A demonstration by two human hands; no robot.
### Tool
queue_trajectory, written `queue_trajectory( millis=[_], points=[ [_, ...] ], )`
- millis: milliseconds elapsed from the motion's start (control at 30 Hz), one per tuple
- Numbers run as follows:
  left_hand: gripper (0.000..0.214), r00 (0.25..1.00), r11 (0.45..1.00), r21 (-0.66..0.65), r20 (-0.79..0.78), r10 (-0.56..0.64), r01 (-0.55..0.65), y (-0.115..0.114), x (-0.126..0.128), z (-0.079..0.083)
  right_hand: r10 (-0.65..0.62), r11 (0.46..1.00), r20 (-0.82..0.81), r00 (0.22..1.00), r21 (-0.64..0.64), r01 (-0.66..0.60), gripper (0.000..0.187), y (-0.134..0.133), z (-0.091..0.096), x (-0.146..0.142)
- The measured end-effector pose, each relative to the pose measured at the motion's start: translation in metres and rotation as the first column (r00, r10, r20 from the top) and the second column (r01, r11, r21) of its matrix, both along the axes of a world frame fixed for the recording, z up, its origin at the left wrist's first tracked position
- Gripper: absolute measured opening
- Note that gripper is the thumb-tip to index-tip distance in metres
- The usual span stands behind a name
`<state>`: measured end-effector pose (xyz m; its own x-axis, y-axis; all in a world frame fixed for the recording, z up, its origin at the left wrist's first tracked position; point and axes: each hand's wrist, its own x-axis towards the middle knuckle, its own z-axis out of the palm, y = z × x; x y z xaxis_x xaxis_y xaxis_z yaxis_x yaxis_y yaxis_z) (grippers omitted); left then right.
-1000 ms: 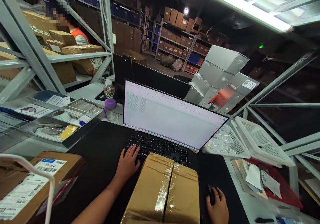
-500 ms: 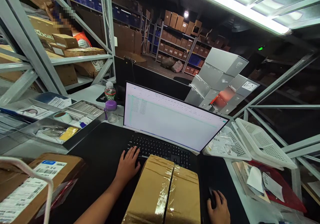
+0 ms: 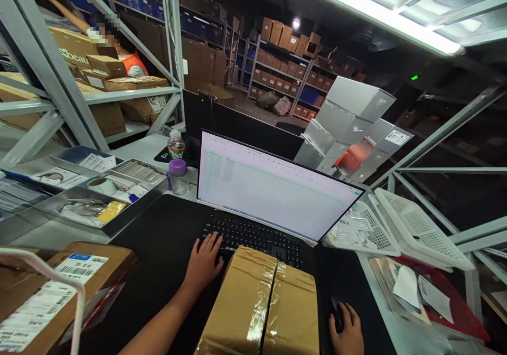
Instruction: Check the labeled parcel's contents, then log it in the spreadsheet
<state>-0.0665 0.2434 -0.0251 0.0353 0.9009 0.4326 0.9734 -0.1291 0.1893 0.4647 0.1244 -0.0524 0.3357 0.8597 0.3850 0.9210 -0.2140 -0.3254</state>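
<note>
My left hand (image 3: 203, 264) rests with its fingers spread at the left front edge of a black keyboard (image 3: 253, 234). Under the fingers of my right hand (image 3: 350, 335) is a dark computer mouse (image 3: 337, 317), on the black desk mat (image 3: 158, 249). Between my forearms stands a brown cardboard box (image 3: 241, 302) closed with clear tape; it covers part of the keyboard's front. Behind the keyboard a tilted monitor (image 3: 273, 191) shows a mostly blank spreadsheet with a few columns of small text at the left.
At left lie a labelled carton (image 3: 99, 281) and a grey compartment tray (image 3: 106, 225). A purple-lidded jar (image 3: 178, 170) and a bottle (image 3: 175, 143) stand by the monitor. White baskets (image 3: 428, 228) and a red folder (image 3: 455, 302) lie right; silver boxes (image 3: 356, 99) are stacked behind. A co-worker (image 3: 132, 62) is beyond the frame.
Both of my hands stay in place, and the screen looks the same. In the background, the co-worker's raised arm has shifted and the carton near it is out of sight.
</note>
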Motion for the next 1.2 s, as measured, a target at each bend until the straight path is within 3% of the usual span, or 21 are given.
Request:
queue_trajectory(
  millis=[300, 500, 800, 1200],
  points=[
    [0.058, 0.999, 1.000, -0.013, 0.042, -0.003, 0.004, 0.000, 0.001, 0.001, 0.046, 0.998, -0.104, 0.994, 0.057, -0.040, 0.073, 0.002, -0.005, 0.002],
    [0.058, 1.000, 1.000, -0.024, 0.017, -0.004, 0.004, -0.001, 0.001, 0.003, 0.022, 0.999, -0.100, 0.995, -0.021, -0.025, 0.065, 0.002, -0.003, 0.002],
    [0.057, 1.000, 1.000, -0.013, -0.026, 0.004, -0.005, -0.002, 0.003, 0.007, 0.040, 0.999, -0.066, 0.997, 0.007, -0.040, 0.062, 0.002, 0.002, -0.002],
    [0.058, 0.999, 0.999, -0.049, 0.036, -0.006, 0.008, -0.003, 0.003, 0.010, 0.006, 0.999, 0.000, 1.000, -0.039, -0.006, 0.060, -0.005, 0.014, -0.007]
  ],
)
